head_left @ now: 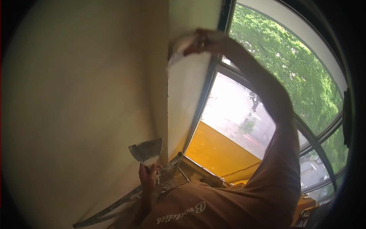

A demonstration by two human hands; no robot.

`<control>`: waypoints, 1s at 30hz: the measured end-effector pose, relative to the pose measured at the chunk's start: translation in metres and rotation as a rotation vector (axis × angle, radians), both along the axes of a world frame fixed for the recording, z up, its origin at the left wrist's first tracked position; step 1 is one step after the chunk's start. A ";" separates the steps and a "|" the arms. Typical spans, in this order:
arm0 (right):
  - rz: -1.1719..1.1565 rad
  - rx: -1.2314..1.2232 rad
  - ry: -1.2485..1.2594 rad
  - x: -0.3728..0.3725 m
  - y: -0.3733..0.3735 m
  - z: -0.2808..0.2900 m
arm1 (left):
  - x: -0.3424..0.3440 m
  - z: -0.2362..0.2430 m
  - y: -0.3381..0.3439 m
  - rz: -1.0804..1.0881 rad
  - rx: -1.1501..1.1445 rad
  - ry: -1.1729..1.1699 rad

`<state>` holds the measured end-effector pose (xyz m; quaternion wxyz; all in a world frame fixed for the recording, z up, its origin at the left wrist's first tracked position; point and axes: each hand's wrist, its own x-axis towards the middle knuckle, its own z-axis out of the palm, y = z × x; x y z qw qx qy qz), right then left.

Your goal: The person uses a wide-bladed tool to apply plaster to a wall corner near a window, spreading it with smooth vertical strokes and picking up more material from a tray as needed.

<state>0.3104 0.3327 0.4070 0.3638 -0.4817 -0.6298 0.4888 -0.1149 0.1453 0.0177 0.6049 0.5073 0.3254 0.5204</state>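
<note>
My left hand (148,176) is closed round the handle of a wide putty knife (146,150), held blade up in front of the wall (76,114). The blade is grey and smeared. My right arm is raised and bent, with the right hand (203,42) up at the wall corner (167,99) beside the window. Its fingers are closed on a pale, flat-bladed tool (176,60), seemingly a smaller putty knife. Motion smears this tool, and its blade lies at or very near the corner edge, which looks rough and chipped.
A dark-framed window (217,65) stands at the right, with green trees outside. Below its pane is a yellow panel (221,149). A stained metal pole (114,206) slants along the wall's foot, below my left hand. Cluttered items (211,181) lie beneath the window.
</note>
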 end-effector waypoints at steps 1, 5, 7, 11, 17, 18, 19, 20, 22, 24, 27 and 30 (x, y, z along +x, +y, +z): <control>-0.187 -0.134 0.403 -0.034 -0.013 0.034 | -0.004 0.001 0.000 0.021 0.001 0.007; -0.510 -0.267 0.967 -0.074 -0.074 0.078 | -0.007 -0.001 0.001 -0.053 -0.024 0.076; -0.314 -0.112 0.936 -0.027 -0.074 0.036 | -0.003 -0.001 -0.001 -0.064 -0.134 -0.063; 0.044 0.166 0.806 0.035 -0.105 -0.097 | -0.005 -0.003 0.004 -0.093 -0.206 0.032; -0.284 -0.073 1.154 -0.018 -0.148 -0.410 | -0.010 0.000 -0.011 0.030 -0.270 0.095; -0.383 -0.220 1.184 -0.043 -0.151 -0.432 | -0.011 0.003 -0.022 0.048 -0.285 0.072; -0.354 -0.227 1.216 -0.051 -0.149 -0.471 | -0.007 0.004 -0.025 0.045 -0.294 0.044; -0.330 -0.231 1.248 -0.054 -0.144 -0.509 | -0.004 0.004 -0.027 0.048 -0.298 0.048; -0.407 -0.283 1.160 -0.071 -0.136 -0.542 | -0.010 0.002 -0.039 0.039 -0.403 0.082; -0.491 -0.311 1.060 -0.077 -0.121 -0.563 | -0.012 -0.008 -0.045 0.040 -0.374 0.074; -0.517 -0.313 0.949 -0.081 -0.102 -0.576 | -0.008 -0.012 -0.048 0.075 -0.416 0.099; -0.462 -0.202 1.001 -0.091 -0.086 -0.559 | -0.010 -0.013 -0.049 0.131 -0.409 0.061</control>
